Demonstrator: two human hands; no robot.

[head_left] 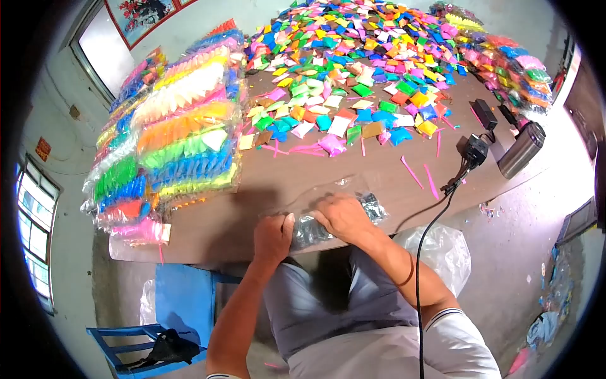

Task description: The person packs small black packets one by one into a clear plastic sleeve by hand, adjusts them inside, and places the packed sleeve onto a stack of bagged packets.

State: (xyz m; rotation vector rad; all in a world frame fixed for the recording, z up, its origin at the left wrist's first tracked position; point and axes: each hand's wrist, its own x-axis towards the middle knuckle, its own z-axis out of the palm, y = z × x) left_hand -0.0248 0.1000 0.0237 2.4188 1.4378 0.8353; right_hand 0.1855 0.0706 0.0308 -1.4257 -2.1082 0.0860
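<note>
A clear plastic bag point(309, 232) lies at the table's near edge, with dark packets point(372, 206) visible at its right end. My left hand point(274, 237) is closed at the bag's left end, thumb pressed against the fingers. On top of the bag's middle rests my right hand point(344, 216), its fingers curled over the plastic. Beyond both hands, a large heap of small colourful packets point(353, 44) covers the far part of the table point(278, 177).
Layered bags of coloured packets point(183, 126) stand at the left, more bags point(514, 69) at the far right. A steel flask point(522, 150), a black adapter point(476, 151) and its cable are at the right. A blue chair point(180, 303) is below left.
</note>
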